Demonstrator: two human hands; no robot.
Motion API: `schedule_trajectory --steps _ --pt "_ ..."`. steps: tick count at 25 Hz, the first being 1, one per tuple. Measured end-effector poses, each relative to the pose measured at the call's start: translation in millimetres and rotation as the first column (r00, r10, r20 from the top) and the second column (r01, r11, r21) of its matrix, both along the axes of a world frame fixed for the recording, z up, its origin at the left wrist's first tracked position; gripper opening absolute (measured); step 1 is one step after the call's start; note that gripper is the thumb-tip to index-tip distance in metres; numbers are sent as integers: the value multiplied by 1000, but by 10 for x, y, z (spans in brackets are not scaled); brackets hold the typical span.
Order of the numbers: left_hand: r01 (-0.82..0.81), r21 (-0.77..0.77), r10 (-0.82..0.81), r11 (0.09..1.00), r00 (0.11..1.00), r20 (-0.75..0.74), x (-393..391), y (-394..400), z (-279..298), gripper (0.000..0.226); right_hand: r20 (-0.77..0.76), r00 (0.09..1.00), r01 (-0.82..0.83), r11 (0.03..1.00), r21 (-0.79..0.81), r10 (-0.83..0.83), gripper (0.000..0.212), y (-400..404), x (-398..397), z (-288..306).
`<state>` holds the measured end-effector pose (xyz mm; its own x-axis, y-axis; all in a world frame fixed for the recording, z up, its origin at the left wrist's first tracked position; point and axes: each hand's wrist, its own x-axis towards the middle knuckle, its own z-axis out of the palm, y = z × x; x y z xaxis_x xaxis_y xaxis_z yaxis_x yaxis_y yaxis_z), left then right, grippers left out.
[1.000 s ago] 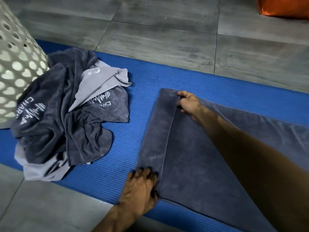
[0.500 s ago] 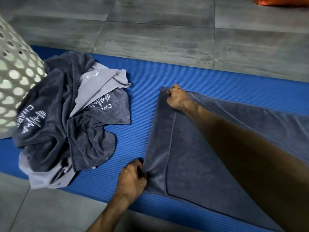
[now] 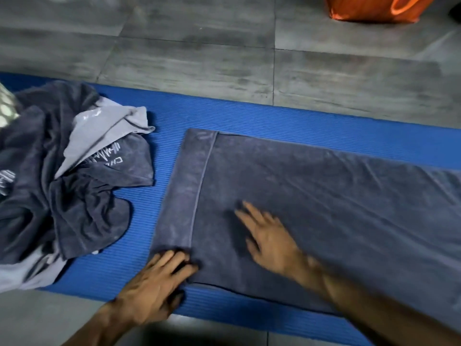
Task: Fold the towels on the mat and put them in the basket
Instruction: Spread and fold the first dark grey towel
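A dark grey towel [image 3: 324, 201] lies spread flat on the blue mat [image 3: 249, 116], its left end folded over in a narrow strip. My left hand [image 3: 154, 283] rests with straight fingers on the towel's near left corner. My right hand [image 3: 267, 236] lies flat and open on the towel's middle, fingers spread, blurred by motion. A crumpled heap of dark and light grey towels [image 3: 62, 186] sits on the mat's left end. Only a sliver of the white perforated basket [image 3: 6, 108] shows at the left edge.
Grey floor tiles [image 3: 199, 53] surround the mat. An orange bag [image 3: 374, 8] stands on the floor at the far right top. Bare blue mat shows between the heap and the spread towel.
My right hand let go of the far left corner and came back to lie flat on the towel's middle. My left hand released its pinch and now presses the near corner. The view shifted right.
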<state>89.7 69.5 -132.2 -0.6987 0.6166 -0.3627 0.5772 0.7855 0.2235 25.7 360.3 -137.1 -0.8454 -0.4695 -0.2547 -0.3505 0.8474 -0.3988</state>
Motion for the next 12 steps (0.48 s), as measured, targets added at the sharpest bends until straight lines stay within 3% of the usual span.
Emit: schedule_trajectory --steps 2,3,5,8,10,12 --pt "-8 -15 8 1000 1000 -5 52 73 60 45 -39 987 -150 982 116 155 67 201 627 -161" --pt "-9 -43 10 999 1000 14 67 100 89 43 -51 987 -145 978 150 154 63 276 854 -216" --pt "-62 -147 77 987 992 101 53 150 150 65 -70 993 -83 989 126 93 54 370 1133 -218" --pt "-64 -300 98 952 990 101 28 325 338 95 -101 990 -95 993 63 101 44 485 1322 -119" --pt "-70 -337 126 939 981 146 -13 544 548 87 -125 991 51 998 36 -46 35 634 1270 -44" --pt "-15 -297 61 955 987 147 -95 851 682 70 -138 942 313 949 30 -306 38 939 1209 -16"
